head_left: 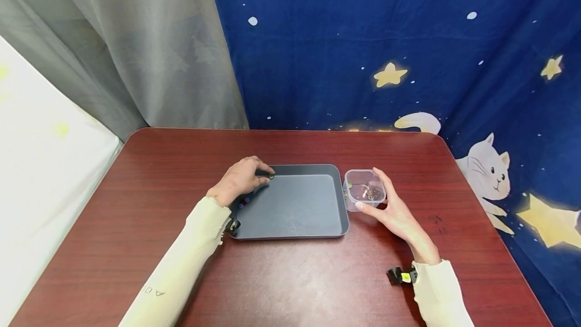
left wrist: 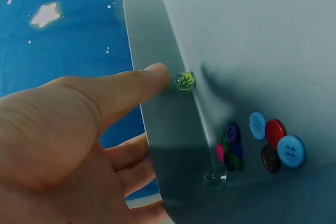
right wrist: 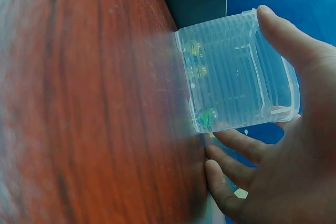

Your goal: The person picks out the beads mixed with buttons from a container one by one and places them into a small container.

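Note:
My left hand reaches over the left end of a grey tray. Its thumb tip is right beside a glass marble with a yellow-green swirl, which lies against the tray's side wall. A clear marble sits in the tray corner nearby, close to a cluster of colored buttons. On the tray's right, my right hand grips a clear plastic container, thumb at the rim and fingers on the opposite side. Several marbles with colored swirls lie in the container's bottom.
Tray and container stand on a reddish-brown wooden table. Beyond its far edge hang a grey curtain and a blue star-patterned curtain. A black wrist camera hangs at the right cuff.

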The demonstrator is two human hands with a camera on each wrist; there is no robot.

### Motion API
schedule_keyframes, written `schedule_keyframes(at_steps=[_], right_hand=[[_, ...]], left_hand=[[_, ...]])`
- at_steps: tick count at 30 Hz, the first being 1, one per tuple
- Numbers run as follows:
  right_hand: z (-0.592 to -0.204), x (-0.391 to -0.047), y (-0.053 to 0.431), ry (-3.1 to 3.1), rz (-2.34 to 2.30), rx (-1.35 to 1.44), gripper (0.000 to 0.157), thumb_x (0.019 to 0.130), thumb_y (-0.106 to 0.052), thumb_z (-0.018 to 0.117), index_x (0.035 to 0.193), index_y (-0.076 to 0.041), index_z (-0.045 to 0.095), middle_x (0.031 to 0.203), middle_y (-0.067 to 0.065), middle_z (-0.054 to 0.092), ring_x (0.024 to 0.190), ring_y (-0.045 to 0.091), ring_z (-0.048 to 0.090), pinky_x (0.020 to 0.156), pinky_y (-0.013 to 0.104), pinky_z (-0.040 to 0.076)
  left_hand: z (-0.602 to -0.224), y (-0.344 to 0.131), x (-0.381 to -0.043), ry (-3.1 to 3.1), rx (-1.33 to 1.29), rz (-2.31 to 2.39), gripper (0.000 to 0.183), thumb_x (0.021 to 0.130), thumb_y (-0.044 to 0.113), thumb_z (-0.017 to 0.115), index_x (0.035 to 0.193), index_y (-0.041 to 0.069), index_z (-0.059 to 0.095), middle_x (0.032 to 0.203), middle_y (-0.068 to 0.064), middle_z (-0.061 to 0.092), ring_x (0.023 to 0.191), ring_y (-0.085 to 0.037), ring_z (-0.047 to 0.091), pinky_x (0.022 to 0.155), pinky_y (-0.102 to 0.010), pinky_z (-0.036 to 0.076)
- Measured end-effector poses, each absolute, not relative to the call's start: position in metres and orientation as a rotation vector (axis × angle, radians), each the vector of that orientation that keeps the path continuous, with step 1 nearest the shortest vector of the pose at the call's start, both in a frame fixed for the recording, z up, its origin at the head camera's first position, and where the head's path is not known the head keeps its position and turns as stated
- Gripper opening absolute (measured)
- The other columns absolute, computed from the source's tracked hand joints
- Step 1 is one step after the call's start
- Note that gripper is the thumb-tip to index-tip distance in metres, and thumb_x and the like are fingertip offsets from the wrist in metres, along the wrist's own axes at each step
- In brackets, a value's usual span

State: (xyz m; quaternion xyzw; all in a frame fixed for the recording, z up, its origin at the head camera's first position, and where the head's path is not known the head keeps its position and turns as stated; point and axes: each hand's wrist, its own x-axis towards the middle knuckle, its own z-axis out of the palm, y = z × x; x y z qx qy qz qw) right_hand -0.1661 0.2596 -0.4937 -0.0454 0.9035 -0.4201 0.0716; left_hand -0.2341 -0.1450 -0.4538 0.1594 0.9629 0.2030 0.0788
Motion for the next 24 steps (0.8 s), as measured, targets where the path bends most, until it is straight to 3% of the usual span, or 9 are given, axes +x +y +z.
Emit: schedule_keyframes(at_steps=[8, 16, 24], right_hand=[[-0.493, -0.166, 0.26, 2.717, -1.261, -0.125, 0.102, 0.09, -0.052, 0.078, 0.164, -0.049, 0.008, 0.159, 0.017, 0.042, 0.14, 0.04, 0.049, 0.108, 0.065, 0.041], [-0.496, -0.167, 0.261, 2.716, -1.266, -0.122, 0.102, 0.09, -0.051, 0.079, 0.165, -0.045, 0.01, 0.16, 0.017, 0.042, 0.141, 0.04, 0.048, 0.108, 0.064, 0.041], [-0.495, -0.168, 0.26, 2.706, -1.275, -0.116, 0.102, 0.089, -0.052, 0.079, 0.163, -0.049, 0.009, 0.162, 0.017, 0.039, 0.142, 0.042, 0.046, 0.11, 0.066, 0.039]], left_hand=[[-0.455, -0.143, -0.239, 2.87, 0.473, 0.56, 0.028, 0.095, 0.022, 0.076, 0.123, 0.024, 0.078, 0.133, -0.009, 0.069, 0.129, -0.03, 0.064, 0.105, -0.049, 0.053], [-0.46, -0.142, -0.244, 2.903, 0.481, 0.547, 0.021, 0.093, 0.014, 0.077, 0.112, 0.022, 0.082, 0.129, -0.007, 0.074, 0.12, -0.028, 0.069, 0.097, -0.048, 0.056], [-0.466, -0.142, -0.243, 2.981, 0.46, 0.535, 0.013, 0.089, 0.018, 0.082, 0.101, 0.023, 0.083, 0.123, -0.004, 0.077, 0.113, -0.028, 0.072, 0.093, -0.048, 0.058]])
